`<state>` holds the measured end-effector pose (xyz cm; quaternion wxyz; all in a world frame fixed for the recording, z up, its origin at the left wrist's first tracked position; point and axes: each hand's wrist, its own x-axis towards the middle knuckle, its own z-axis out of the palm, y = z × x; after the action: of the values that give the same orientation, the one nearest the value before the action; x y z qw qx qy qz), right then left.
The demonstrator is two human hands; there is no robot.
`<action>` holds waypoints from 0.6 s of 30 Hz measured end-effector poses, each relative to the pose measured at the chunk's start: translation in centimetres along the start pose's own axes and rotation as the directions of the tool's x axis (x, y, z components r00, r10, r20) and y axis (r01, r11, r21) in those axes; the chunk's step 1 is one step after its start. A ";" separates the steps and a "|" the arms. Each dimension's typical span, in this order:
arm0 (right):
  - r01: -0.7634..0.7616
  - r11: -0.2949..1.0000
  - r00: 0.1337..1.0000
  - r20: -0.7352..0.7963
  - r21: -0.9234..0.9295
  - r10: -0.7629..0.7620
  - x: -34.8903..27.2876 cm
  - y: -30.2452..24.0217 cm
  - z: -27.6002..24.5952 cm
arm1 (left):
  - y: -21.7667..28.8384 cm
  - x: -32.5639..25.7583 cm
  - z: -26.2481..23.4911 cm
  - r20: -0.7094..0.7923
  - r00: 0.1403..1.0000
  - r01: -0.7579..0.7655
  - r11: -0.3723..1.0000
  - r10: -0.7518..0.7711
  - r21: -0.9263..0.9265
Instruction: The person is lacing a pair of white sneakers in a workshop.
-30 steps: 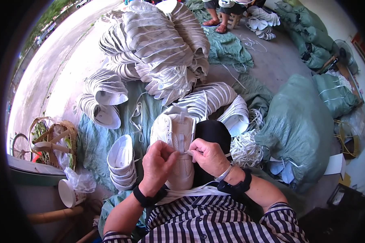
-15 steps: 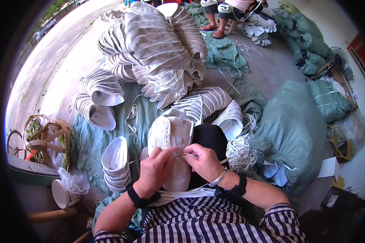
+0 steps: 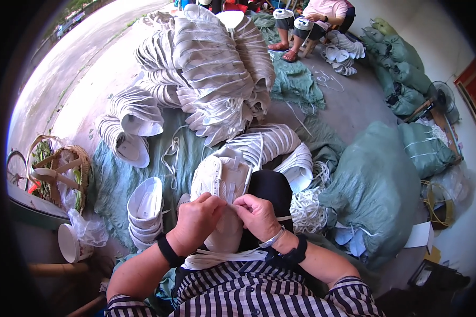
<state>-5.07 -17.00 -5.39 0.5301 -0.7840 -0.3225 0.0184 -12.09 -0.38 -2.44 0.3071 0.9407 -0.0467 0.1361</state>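
Observation:
A white shoe upper (image 3: 209,178) rests on my lap against a black-clad knee (image 3: 272,193). Both hands meet over its middle, fingertips close together. My left hand (image 3: 200,222) is closed in a pinch at the lacing area, and my right hand (image 3: 259,217) pinches from the other side. Between them is a white shoelace, mostly hidden by the fingers. More white laces (image 3: 224,258) lie across my lap below the shoe.
A big heap of nested white shoe uppers (image 3: 211,58) stands ahead, with smaller stacks (image 3: 145,211) around. At right are a tangle of white laces (image 3: 307,211) and a bulging green sack (image 3: 378,185). A wicker basket (image 3: 82,174) sits left. Another person (image 3: 322,16) sits beyond.
My right hand has drawn in toward the left, and its grip on the lace is tighter to the shoe. The view has shifted slightly.

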 end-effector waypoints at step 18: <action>-0.324 0.857 0.846 0.528 0.401 0.073 0.3 -3.2 -8.8 | -2.5 1.1 -7.5 0.017 0.833 0.018 -0.004 -0.553 -1.000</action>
<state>-3.15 -23.37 1.28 0.6001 -0.6280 -0.3472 0.3535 -12.28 6.08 2.25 0.8822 0.4127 0.1356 0.1819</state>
